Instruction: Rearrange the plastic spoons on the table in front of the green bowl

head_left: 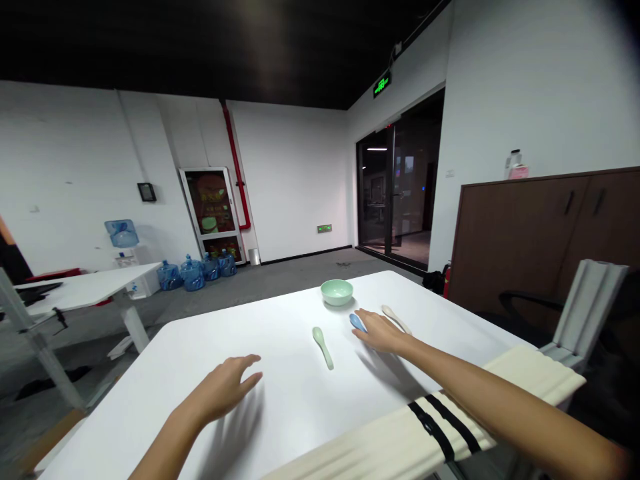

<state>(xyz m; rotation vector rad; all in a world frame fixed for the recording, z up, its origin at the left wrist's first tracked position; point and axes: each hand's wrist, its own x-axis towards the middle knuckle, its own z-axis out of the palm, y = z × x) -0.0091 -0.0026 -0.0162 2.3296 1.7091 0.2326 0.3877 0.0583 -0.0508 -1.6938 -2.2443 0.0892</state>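
Observation:
My left hand (225, 390) hovers over the left part of the white table (280, 407), its fingers and thumb apart and nothing between them. Over a blue spoon (357, 323) is my right hand (380, 331); its fingers and thumb are spread on either side of the spoon, whose handle they hide. Whether they touch it I cannot tell. Left of that hand lies a pale green spoon (323, 348), bowl end pointing away from me. A cream spoon (397, 319) lies just beyond and right of the same hand. Near the far edge stands a mint green bowl (337, 293).
A cream padded strip with black bands (370, 443) runs along the table's near edge, under my right forearm. A metal post (590, 310) rises at the right, before a brown cabinet (530, 240). Blue water jugs (193, 273) stand on the floor behind, left.

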